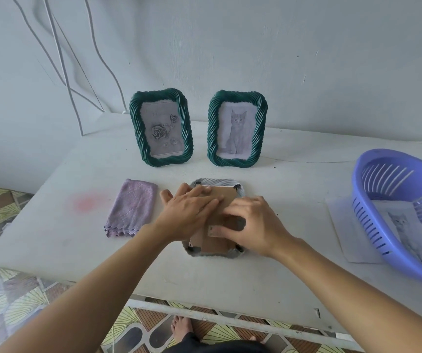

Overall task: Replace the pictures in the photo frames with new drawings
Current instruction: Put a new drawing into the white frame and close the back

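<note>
Head view, and dead centre of the picture a grey frame (212, 254) lies face-down on the white table (77, 238), brown backing board (223, 197) up. Left hand (189, 212) lies flat on that board, fingers straight and together, pressing down. Right hand (250, 225) sits at the board's lower right, fingers bent onto it; whether they pinch anything there I cannot tell. Above the hands, upright and side by side, a green frame (138, 128) holds a rose picture (162, 131), and a second green frame (213, 128) holds a cat picture (236, 131). A folded purple cloth (131, 207) lies just left of the hands. At the right edge a purple basket (388, 161) tilts, a cat drawing (403, 229) showing at it.
</note>
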A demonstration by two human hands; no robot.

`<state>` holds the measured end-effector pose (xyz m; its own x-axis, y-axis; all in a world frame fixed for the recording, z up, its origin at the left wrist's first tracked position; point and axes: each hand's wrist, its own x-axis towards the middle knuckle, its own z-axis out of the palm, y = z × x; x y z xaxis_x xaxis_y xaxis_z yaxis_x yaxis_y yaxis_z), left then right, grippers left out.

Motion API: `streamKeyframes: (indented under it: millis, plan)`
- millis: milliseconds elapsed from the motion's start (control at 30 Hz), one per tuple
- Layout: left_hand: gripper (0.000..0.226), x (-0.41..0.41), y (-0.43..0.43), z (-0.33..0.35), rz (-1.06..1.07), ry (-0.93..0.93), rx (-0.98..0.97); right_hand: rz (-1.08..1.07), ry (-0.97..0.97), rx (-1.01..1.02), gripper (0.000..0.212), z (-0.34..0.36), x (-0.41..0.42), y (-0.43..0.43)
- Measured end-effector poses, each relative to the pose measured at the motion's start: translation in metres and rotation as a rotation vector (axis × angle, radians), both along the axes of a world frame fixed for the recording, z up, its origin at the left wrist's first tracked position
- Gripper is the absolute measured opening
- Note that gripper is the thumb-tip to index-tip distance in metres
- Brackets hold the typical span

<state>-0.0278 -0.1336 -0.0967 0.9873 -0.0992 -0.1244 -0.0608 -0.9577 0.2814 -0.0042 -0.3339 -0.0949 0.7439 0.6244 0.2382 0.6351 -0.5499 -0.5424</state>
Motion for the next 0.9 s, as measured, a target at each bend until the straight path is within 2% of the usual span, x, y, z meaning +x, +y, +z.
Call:
streamKeyframes:
  millis: [100, 200, 300, 400, 467, 633, 800, 900]
  plan:
    - [0.043, 0.001, 0.003, 0.001, -0.053, -0.014, -0.044, 0.008, 0.029, -0.058, 0.041, 0.001, 0.003, 0.008]
    - [0.053, -0.003, 0.008, 0.008, -0.08, -0.031, -0.19, 0.012, 0.085, -0.163, 0.049, 0.0, 0.008, 0.013]
    - [0.039, -0.012, 0.019, 0.014, -0.032, 0.029, -0.291, 0.019, 0.088, -0.205, 0.047, 0.002, 0.011, 0.016]
    - [0.031, -0.029, 0.032, 0.012, -0.006, -0.109, -0.296, 0.013, 0.071, -0.207, 0.043, 0.004, 0.012, 0.017]
    - [0.026, -0.044, 0.042, 0.011, -0.037, -0.203, -0.267, -0.001, 0.067, -0.201, 0.043, 0.004, 0.012, 0.019]
    - [0.034, -0.071, 0.051, 0.007, -0.181, -0.174, -0.061, -0.043, -0.008, -0.141, 0.043, -0.005, 0.008, 0.025]
    - [0.038, -0.071, 0.046, 0.008, -0.193, -0.213, -0.034, -0.066, -0.088, -0.142, 0.047, -0.014, -0.002, 0.025]
    - [0.033, -0.068, 0.046, 0.012, -0.267, -0.228, 0.03, -0.07, -0.097, -0.138, 0.047, -0.017, -0.004, 0.025]
